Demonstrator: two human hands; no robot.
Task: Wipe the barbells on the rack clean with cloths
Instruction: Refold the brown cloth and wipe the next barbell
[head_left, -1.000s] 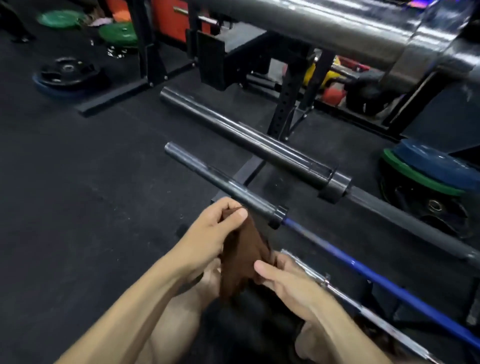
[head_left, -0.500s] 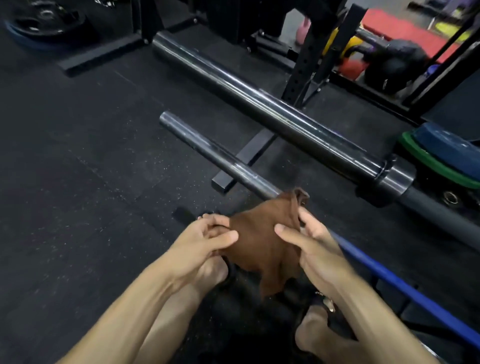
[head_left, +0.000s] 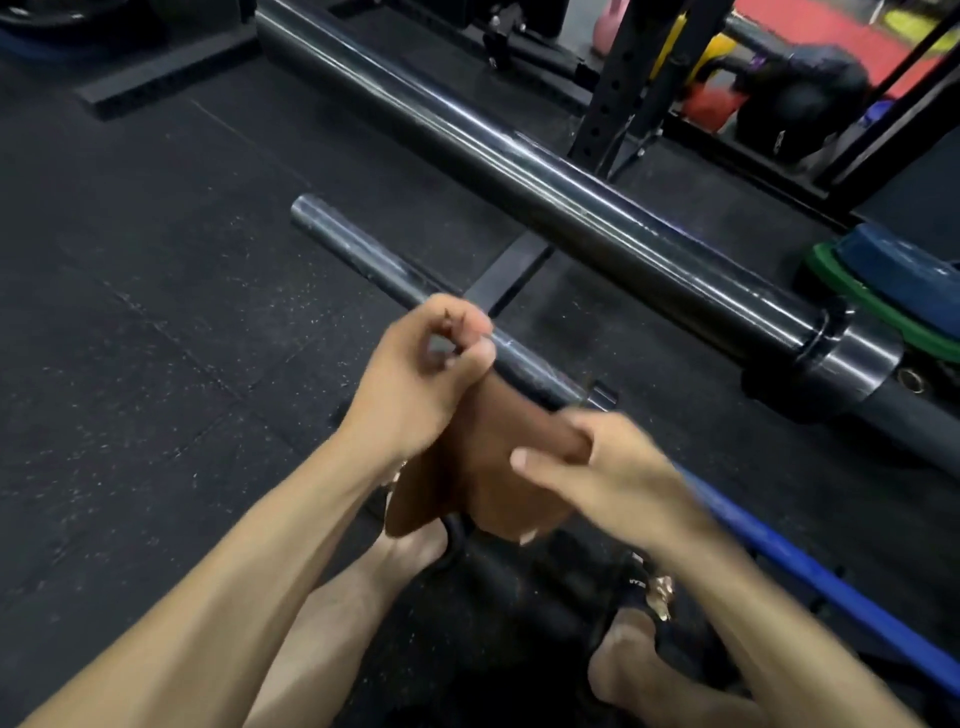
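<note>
**Brown cloth held at the lower barbell's sleeve**

Seen from above on a dark speckled rubber gym floor (head_left: 130, 322). Left hand (head_left: 415, 374) curled into a fist at the near side of the thin dark steel barbell sleeve (head_left: 358, 249), pinching the top edge of a brown cloth (head_left: 467, 467) against it. Right hand (head_left: 602, 478) gripping the cloth's right edge between thumb and fingers, just below the sleeve's collar. Cloth hanging slack between the two hands, in front of the bar. Blue shaft (head_left: 810, 571) of the same barbell running down to the right behind the right forearm. Beyond it, higher, a thicker glossy black barbell sleeve (head_left: 519, 166) with a steel collar, resting across a black perforated rack upright (head_left: 618, 83). Stacked green and blue weight plates (head_left: 883, 280) at right. Bare feet below the forearms, blurred.
</note>
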